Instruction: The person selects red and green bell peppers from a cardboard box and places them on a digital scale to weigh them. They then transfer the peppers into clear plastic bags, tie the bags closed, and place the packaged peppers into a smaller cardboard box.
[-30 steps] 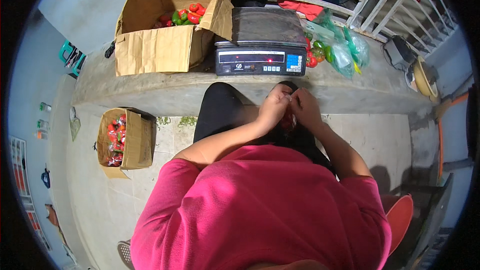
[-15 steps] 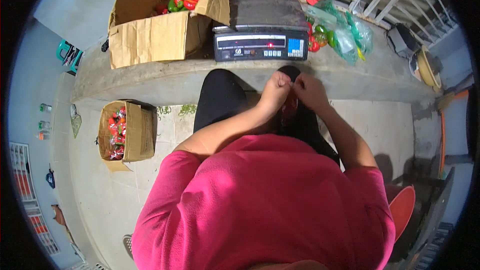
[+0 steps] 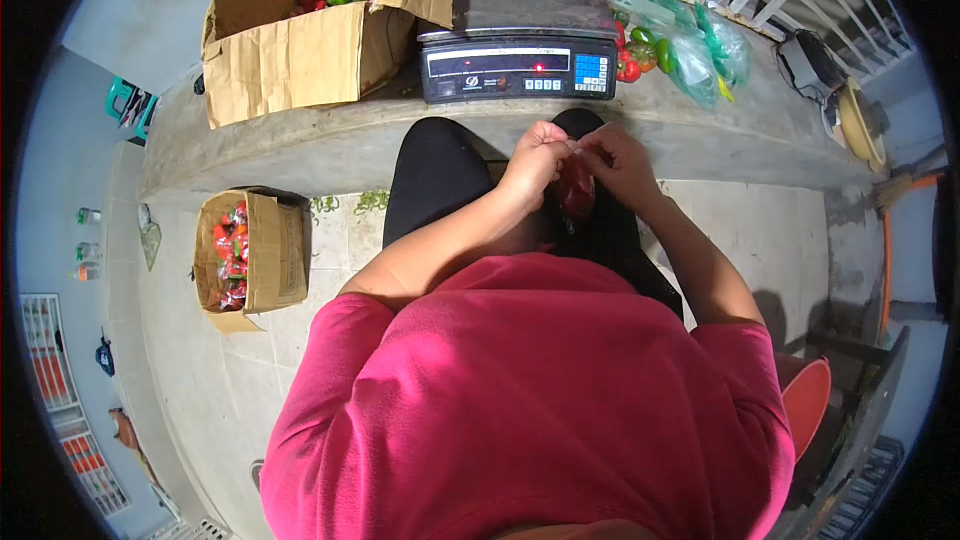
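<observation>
Over my lap, a clear plastic bag of red peppers hangs from my two hands, its top gathered between them. My left hand is closed in a pinch on the bag's neck. Close beside it, my right hand grips the same neck with bent fingers. The exact finger hold on the plastic is too small to make out. Just beyond my knees stands a digital scale with a bare dark platform and a lit red indicator.
A large open cardboard box of red and green peppers stands left of the scale. Loose peppers and green plastic bags lie to its right. On the floor at left, a smaller box holds bagged peppers. A red tub is behind my right arm.
Both hands have risen slightly with the bag, and the peppers hanging below them show more plainly. The whole view has shifted a little.
</observation>
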{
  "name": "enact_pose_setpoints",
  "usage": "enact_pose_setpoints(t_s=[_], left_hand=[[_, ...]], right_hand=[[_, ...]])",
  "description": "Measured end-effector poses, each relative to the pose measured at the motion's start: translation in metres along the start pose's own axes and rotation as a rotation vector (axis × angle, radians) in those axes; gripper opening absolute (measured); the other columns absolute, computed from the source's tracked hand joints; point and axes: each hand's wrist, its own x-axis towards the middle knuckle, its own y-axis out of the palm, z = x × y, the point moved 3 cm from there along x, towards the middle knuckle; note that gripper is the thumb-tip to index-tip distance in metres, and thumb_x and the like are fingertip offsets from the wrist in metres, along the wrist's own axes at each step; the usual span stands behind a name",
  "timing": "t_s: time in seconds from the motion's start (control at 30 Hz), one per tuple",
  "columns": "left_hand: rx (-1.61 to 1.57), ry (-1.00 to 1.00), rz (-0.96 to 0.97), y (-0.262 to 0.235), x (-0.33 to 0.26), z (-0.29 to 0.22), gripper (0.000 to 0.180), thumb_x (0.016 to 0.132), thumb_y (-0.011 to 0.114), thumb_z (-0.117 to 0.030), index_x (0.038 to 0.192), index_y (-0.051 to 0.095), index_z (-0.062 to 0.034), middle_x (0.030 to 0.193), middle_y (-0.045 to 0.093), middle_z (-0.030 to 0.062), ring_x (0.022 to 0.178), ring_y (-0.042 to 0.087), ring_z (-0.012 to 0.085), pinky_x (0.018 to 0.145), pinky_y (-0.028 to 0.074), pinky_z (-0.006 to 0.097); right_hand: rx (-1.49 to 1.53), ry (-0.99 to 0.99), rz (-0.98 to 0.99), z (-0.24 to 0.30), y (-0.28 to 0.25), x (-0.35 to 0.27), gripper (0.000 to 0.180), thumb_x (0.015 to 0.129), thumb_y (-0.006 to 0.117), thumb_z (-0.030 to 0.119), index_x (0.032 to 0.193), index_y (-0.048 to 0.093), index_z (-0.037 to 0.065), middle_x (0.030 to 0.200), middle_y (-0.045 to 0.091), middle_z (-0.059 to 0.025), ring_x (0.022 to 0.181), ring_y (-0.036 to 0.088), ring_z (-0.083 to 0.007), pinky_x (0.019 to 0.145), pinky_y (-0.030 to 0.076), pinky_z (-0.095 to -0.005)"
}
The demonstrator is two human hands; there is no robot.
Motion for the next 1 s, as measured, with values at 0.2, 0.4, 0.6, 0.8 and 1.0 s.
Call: enact_pose_setpoints(t_s=[0.2, 0.4, 0.6, 0.8, 1.0], left_hand=[[0.107, 0.023, 0.008, 0.001, 0.000, 0.001, 0.008, 0.079, 0.052, -0.001, 0.084, 0.051, -0.0063, 0.070, 0.053, 0.0009, 0.058, 0.048, 0.0087, 0.052, 0.038, 0.022], [0.301, 0.116, 0.042, -0.002, 0.005, 0.003, 0.011, 0.084, 0.048, -0.001, 0.094, 0.053, -0.0013, 0.076, 0.057, 0.0031, 0.066, 0.055, 0.0098, 0.057, 0.043, 0.022], [0.280, 0.125, 0.084, -0.011, 0.015, 0.017, 0.013, 0.083, 0.049, 0.000, 0.094, 0.053, -0.0002, 0.075, 0.059, 0.0046, 0.064, 0.055, 0.0102, 0.054, 0.044, 0.022], [0.447, 0.022, 0.008, -0.024, 0.011, 0.001, 0.017, 0.079, 0.051, -0.001, 0.096, 0.052, -0.0007, 0.076, 0.059, 0.0041, 0.063, 0.055, 0.0099, 0.050, 0.045, 0.023], [0.345, -0.114, 0.023, -0.050, 0.008, -0.021, 0.025, 0.077, 0.055, -0.005, 0.101, 0.052, 0.0001, 0.075, 0.056, 0.0036, 0.057, 0.050, 0.0073, 0.048, 0.043, 0.019]], right_hand=[[-0.088, 0.026, 0.006, -0.004, 0.004, 0.002, 0.009, 0.074, 0.057, 0.012, 0.078, 0.056, 0.004, 0.078, 0.056, -0.0134, 0.076, 0.057, -0.0314, 0.065, 0.046, -0.0374], [0.055, 0.288, 0.066, -0.021, 0.008, -0.002, 0.019, 0.082, 0.054, 0.020, 0.083, 0.054, 0.002, 0.075, 0.057, -0.0116, 0.069, 0.057, -0.0221, 0.062, 0.044, -0.0321], [-0.072, 0.543, 0.097, -0.028, 0.020, 0.006, 0.027, 0.081, 0.052, 0.030, 0.084, 0.059, 0.004, 0.078, 0.063, -0.0148, 0.074, 0.062, -0.0272, 0.065, 0.047, -0.0356], [0.238, 0.599, 0.213, -0.050, 0.044, 0.014, 0.026, 0.081, 0.050, 0.027, 0.091, 0.058, 0.005, 0.075, 0.061, -0.0103, 0.063, 0.060, -0.0210, 0.056, 0.046, -0.0324], [0.405, 0.654, 0.387, -0.032, 0.049, 0.030, 0.018, 0.079, 0.052, 0.022, 0.091, 0.056, 0.009, 0.072, 0.053, -0.0008, 0.054, 0.050, -0.0093, 0.046, 0.040, -0.0224]])
